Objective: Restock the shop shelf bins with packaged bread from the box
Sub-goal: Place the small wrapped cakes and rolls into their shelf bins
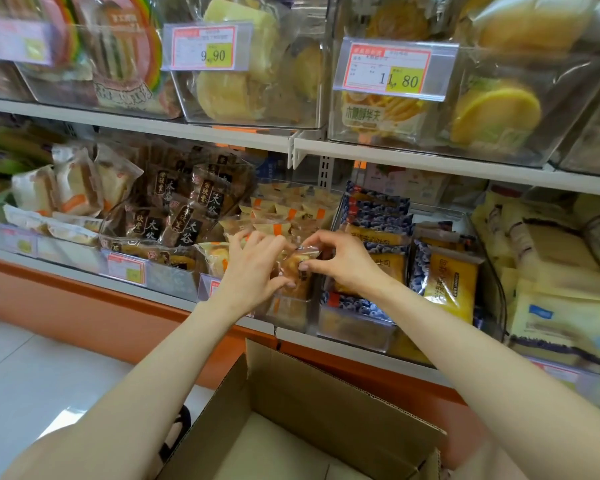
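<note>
A small clear-wrapped bread packet [296, 271] sits at the front of a clear shelf bin [291, 311] filled with several like packets with orange marks. My left hand [257, 268] grips the packet from the left, fingers curled over its top and thumb below. My right hand [340, 261] pinches its right end between thumb and fingers. An open cardboard box [291, 420] stands below my arms; the part of its inside that shows is bare cardboard.
Neighbouring bins hold dark-labelled packets [184, 216] to the left and blue-and-yellow toast packs [440, 275] to the right. Pale yellow packs [561, 271] fill the far right. An upper shelf [222, 131] carries clear bins with price tags. White floor tiles [32, 368] lie at left.
</note>
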Tool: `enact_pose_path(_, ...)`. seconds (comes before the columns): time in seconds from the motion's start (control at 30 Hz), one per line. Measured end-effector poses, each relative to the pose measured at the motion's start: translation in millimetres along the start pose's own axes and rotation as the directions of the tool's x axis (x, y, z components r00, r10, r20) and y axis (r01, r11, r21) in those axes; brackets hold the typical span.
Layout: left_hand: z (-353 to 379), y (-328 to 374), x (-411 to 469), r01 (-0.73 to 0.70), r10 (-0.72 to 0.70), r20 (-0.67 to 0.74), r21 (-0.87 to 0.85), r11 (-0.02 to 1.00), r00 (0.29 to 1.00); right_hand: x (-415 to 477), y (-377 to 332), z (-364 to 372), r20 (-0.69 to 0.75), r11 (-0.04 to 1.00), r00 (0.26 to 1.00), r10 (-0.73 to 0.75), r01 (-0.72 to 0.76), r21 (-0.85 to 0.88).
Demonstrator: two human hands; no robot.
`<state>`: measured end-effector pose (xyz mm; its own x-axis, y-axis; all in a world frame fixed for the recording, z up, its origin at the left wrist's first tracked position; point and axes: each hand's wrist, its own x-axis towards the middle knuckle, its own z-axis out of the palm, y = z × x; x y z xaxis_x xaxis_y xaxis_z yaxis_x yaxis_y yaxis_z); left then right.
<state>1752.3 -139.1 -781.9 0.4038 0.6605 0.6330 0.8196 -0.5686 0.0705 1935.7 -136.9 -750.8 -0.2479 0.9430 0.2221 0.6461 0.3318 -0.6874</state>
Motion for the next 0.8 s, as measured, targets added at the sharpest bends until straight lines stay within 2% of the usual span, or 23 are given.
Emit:
enact_pose_path(0.2,5,-3,-3,0.007,-0.017,0.128,0.077,0.997,0.992,-6,-5,6,-0.006,0.981,1.0,-0.021,0.019,-0.194)
enact_pose_path(0.33,-4,-8,0,-0.024,0.016,0.123,0.068,0.997,0.992,-5,-10,-8,0.06,0.991,0.998,0.004,0.004,-0.134)
enact_pose_path(0.43,-14,-9,4,0.033,-0.029,0.066,-0.06,0.998,0.997,-4,-8,-13,0.088,0.997,0.996,0.032,-0.026,-0.077)
enact_pose_path(0.53,-13,-6,4,-0.021,0.021,0.037,-0.016,1.0,0.999,-4,-8,-11,0.092,0.992,0.995,0.039,-0.028,-0.126)
enact_pose_path(0.73,-1,-2,3,-0.058,0.053,0.128,0.041,0.997,0.99,-6,-9,-9,0.092,0.956,0.996,-0.015,0.042,-0.29)
enact_pose_path(0.8,-3,-4,4,-0.03,0.03,0.139,-0.001,1.0,0.99,-4,-8,-11,0.119,0.965,0.993,-0.008,0.039,-0.258)
